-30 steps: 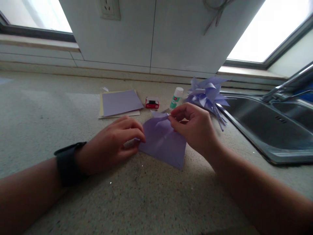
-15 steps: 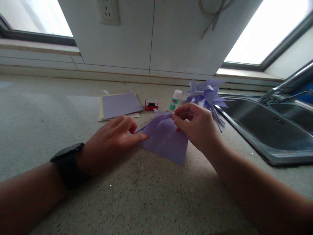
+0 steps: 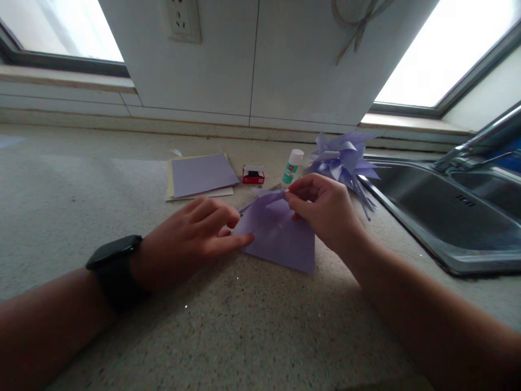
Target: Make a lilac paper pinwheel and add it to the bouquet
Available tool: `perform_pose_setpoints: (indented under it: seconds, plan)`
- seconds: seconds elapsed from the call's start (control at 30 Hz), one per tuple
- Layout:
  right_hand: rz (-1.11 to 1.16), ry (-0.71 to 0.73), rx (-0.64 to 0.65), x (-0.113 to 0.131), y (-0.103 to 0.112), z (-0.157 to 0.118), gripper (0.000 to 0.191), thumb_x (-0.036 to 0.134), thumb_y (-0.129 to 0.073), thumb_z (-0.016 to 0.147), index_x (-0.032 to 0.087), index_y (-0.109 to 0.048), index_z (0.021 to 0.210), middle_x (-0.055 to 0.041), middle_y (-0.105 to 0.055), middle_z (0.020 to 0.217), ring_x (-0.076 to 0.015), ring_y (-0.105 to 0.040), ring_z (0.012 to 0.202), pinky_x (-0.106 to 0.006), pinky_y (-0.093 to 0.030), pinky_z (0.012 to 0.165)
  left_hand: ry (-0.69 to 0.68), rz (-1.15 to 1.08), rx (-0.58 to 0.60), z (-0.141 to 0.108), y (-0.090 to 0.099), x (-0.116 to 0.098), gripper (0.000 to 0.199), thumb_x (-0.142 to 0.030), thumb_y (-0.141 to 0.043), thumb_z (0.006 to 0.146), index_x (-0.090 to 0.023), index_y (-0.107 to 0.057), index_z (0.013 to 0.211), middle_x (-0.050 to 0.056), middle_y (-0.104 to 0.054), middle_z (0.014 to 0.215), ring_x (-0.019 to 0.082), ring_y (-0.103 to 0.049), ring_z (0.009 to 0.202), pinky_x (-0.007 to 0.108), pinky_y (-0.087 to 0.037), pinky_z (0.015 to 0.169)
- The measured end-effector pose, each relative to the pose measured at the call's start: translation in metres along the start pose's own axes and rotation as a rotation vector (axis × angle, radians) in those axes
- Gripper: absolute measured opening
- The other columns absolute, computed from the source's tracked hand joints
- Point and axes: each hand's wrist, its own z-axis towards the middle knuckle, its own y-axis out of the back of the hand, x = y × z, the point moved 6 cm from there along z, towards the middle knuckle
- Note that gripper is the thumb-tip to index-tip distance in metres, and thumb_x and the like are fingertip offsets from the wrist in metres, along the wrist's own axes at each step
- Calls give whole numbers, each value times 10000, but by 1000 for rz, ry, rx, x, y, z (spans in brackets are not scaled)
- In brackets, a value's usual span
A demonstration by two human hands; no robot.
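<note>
A sheet of purple paper [image 3: 280,233] lies on the counter in front of me, its far edge curled up. My right hand [image 3: 323,209] pinches that raised far edge between thumb and fingertips. At the left edge of the sheet is my left hand [image 3: 203,228], its thumb on top of the paper and its other fingers curled, partly hidden. Behind the sheet stands a glue stick [image 3: 292,167] with a white cap, close to my right hand. A small red box [image 3: 253,175] sits left of it.
A stack of purple and cream paper [image 3: 203,175] lies at the back left. Purple paper pinwheels [image 3: 344,157] are piled at the back right, beside the steel sink [image 3: 431,212] with its faucet [image 3: 468,152]. A tiled wall with an outlet [image 3: 183,19] rises behind.
The paper has turned slightly and its left corner has shifted right. My left hand has moved a little to the right along its edge. My right hand keeps its pinch.
</note>
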Motion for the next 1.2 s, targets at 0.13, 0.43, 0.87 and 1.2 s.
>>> perform_pose_setpoints:
  seconds: [0.13,0.43,0.87,1.2]
  plan:
    - [22,0,5,0,-1,0,163,246,-783,718,166,-674,809,8,-649,658,-100,-562,490,-231,-472,402,-21,61,-13,0,2,-2,403,-60,-523,950,-247,-615,1295,97,-608,1080,235,-521,956,403,-508,826]
    - [122,-53,32,-1,-5,-1,183,255,-800,709,174,-658,792,21,-639,631,-95,-556,496,-216,-489,395,-49,68,-80,4,10,-5,292,-72,-554,942,-240,-684,1143,67,-624,974,214,-539,889,373,-502,777]
    - [82,-14,91,7,-13,-8,168,265,-785,723,171,-677,812,3,-648,674,-102,-549,534,-222,-452,420,176,-508,-164,3,7,13,138,-164,-706,887,-255,-723,989,32,-750,1110,222,-583,1170,419,-457,1030]
    - [72,58,142,12,-22,-14,128,224,-765,739,182,-675,819,4,-661,703,-99,-545,548,-226,-436,441,414,-754,-20,4,-4,19,133,-207,-620,931,-254,-738,968,11,-756,941,211,-590,1029,429,-432,994]
